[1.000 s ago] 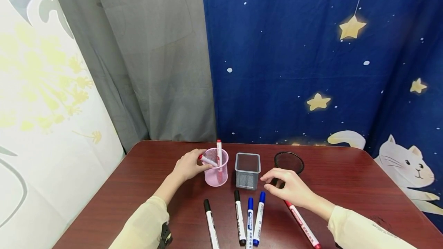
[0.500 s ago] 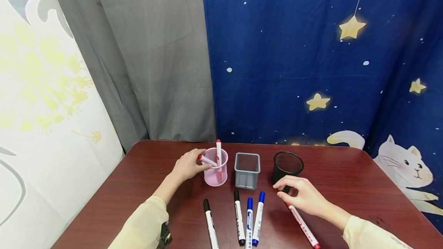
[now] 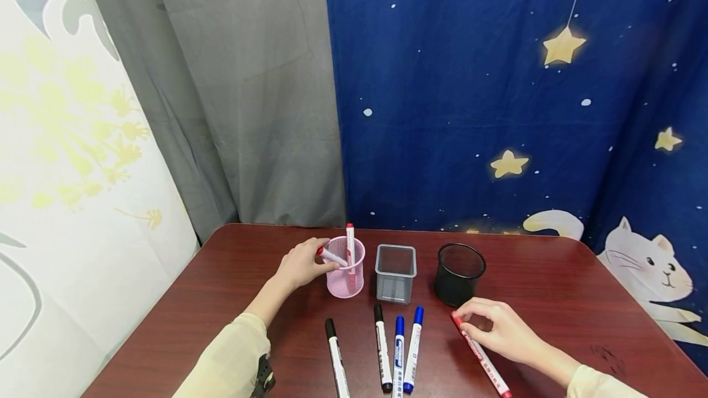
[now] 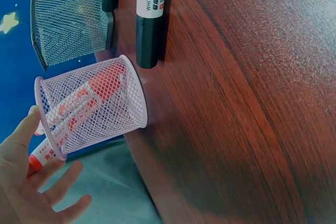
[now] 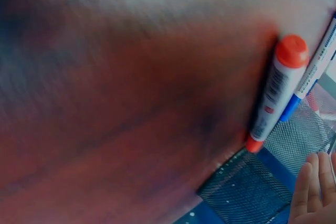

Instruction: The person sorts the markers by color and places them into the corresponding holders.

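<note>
My left hand (image 3: 302, 264) holds the rim of a pink mesh pen cup (image 3: 345, 284), thumb on the near side and fingers reaching round the far side. Inside the cup, one red-capped whiteboard marker (image 3: 351, 238) stands upright. A second red-capped marker (image 3: 334, 257) leans toward the hand, its red cap (image 4: 34, 164) poking out between thumb and fingers. My right hand (image 3: 500, 327), fingers bent loosely, hovers at the capped end of a red whiteboard marker (image 3: 483, 358) lying on the table. In the right wrist view its fingers (image 5: 314, 184) show apart from that marker.
A grey square mesh holder (image 3: 395, 287) and a black round mesh cup (image 3: 459, 275) stand beside the pink one. In front lie two black markers (image 3: 338, 361) and two blue markers (image 3: 412, 352) on the dark red table (image 3: 265, 336). Curtains (image 3: 470, 109) hang behind.
My right hand has moved right and toward me, from beside the grey holder past the black cup to the lying red marker. My left hand stays at the pink cup.
</note>
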The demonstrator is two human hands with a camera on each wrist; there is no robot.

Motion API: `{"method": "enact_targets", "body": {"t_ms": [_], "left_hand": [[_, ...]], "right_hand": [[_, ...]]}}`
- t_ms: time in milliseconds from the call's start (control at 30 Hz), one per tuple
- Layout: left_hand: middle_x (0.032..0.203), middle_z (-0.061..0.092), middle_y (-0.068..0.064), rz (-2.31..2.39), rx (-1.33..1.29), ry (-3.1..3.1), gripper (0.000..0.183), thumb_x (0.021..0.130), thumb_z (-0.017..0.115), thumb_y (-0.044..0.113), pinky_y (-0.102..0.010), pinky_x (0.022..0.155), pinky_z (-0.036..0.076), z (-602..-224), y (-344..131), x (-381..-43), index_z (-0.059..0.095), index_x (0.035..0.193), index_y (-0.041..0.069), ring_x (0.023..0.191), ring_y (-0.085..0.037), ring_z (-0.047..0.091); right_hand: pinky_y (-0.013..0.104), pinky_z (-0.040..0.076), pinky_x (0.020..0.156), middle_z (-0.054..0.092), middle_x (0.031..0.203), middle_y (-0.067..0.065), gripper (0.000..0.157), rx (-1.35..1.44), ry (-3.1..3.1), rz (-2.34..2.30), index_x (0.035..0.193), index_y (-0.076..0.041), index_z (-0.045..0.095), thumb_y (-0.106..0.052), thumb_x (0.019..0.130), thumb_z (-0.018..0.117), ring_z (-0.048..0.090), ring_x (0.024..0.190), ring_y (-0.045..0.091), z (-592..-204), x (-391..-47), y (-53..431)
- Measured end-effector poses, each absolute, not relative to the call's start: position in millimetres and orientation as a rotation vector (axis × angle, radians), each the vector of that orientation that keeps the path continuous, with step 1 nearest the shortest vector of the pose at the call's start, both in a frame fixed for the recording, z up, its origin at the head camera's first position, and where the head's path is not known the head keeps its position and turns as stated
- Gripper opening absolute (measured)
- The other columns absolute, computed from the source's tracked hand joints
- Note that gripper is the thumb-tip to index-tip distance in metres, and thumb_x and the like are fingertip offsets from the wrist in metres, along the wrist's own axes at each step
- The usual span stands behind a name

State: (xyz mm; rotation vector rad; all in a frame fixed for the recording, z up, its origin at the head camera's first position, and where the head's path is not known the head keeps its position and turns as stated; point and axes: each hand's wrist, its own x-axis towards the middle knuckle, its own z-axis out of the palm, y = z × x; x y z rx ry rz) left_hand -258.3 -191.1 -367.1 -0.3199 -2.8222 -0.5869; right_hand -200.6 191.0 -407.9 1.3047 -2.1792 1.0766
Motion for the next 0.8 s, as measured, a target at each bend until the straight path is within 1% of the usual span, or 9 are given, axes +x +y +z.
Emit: {"method": "enact_targets", "body": {"t_ms": [133,200,300,400,467,633,700,733,800], "left_hand": [[0.106,0.060,-0.003,-0.582,-0.322,-2.822,0.063,0.071,0.074,0.044,-0.049,0.072,0.046,-367,-191,-259,0.058,0.122,0.011,0.094,-0.024,0.057],[0.106,0.060,-0.003,-0.584,-0.321,-2.820,0.062,0.071,0.074,0.044,-0.049,0.072,0.046,-367,-191,-258,0.058,0.122,0.011,0.094,-0.024,0.058],[0.105,0.060,-0.003,-0.587,-0.318,-2.821,0.062,0.071,0.074,0.043,-0.049,0.072,0.046,-366,-190,-257,0.058,0.122,0.011,0.093,-0.024,0.058],[0.105,0.060,-0.003,-0.590,-0.319,-2.820,0.062,0.071,0.074,0.043,-0.049,0.072,0.046,-365,-190,-256,0.058,0.122,0.010,0.093,-0.024,0.057],[0.105,0.060,-0.004,-0.589,-0.320,-2.820,0.062,0.071,0.074,0.043,-0.049,0.072,0.046,-365,-190,-256,0.058,0.122,0.010,0.093,-0.024,0.057],[0.105,0.060,-0.003,-0.581,-0.322,-2.818,0.062,0.071,0.074,0.043,-0.049,0.072,0.046,-365,-190,-257,0.058,0.122,0.011,0.093,-0.025,0.057],[0.104,0.060,-0.003,-0.581,-0.322,-2.818,0.062,0.071,0.074,0.043,-0.048,0.072,0.046,-365,-190,-257,0.058,0.121,0.011,0.093,-0.024,0.058],[0.104,0.060,-0.003,-0.581,-0.322,-2.818,0.062,0.071,0.074,0.043,-0.048,0.072,0.046,-365,-190,-256,0.058,0.121,0.011,0.093,-0.024,0.058],[0.104,0.061,-0.003,-0.582,-0.321,-2.817,0.062,0.071,0.074,0.043,-0.048,0.072,0.046,-365,-191,-256,0.058,0.121,0.011,0.093,-0.024,0.058]], "right_hand": [[0.013,0.040,0.050,0.060,0.079,-0.004,0.041,1.278,-2.197,1.049,0.094,-0.017,0.064,0.012,0.066,0.070,0.053,0.064,0.003,-424,-204,199],[0.012,0.040,0.053,0.061,0.082,-0.005,0.041,1.279,-2.208,1.018,0.094,-0.019,0.064,0.010,0.067,0.071,0.053,0.068,0.003,-432,-207,204],[0.012,0.041,0.064,0.062,0.087,-0.008,0.040,1.293,-2.218,0.941,0.095,-0.021,0.065,0.008,0.068,0.072,0.054,0.075,0.004,-439,-210,210],[0.013,0.040,0.074,0.061,0.091,-0.012,0.041,1.310,-2.219,0.864,0.095,-0.022,0.066,0.008,0.068,0.072,0.055,0.081,0.004,-441,-211,214],[0.012,0.039,0.076,0.060,0.093,-0.015,0.042,1.325,-2.221,0.821,0.095,-0.023,0.067,0.008,0.067,0.070,0.055,0.084,0.002,-441,-212,217],[0.016,0.041,0.076,0.060,0.098,-0.011,0.047,1.449,-2.137,0.689,0.097,-0.022,0.066,0.010,0.064,0.063,0.054,0.091,0.004,-445,-217,222],[0.019,0.041,0.078,0.060,0.100,-0.007,0.046,1.523,-2.080,0.626,0.098,-0.021,0.065,0.009,0.064,0.059,0.054,0.093,0.008,-447,-220,223],[0.020,0.041,0.079,0.059,0.102,-0.006,0.044,1.555,-2.063,0.593,0.099,-0.021,0.065,0.007,0.066,0.057,0.053,0.095,0.009,-448,-220,224],[0.022,0.041,0.082,0.059,0.105,-0.004,0.034,1.611,-2.035,0.513,0.099,-0.021,0.065,0.002,0.079,0.050,0.053,0.097,0.012,-449,-222,225]]}}
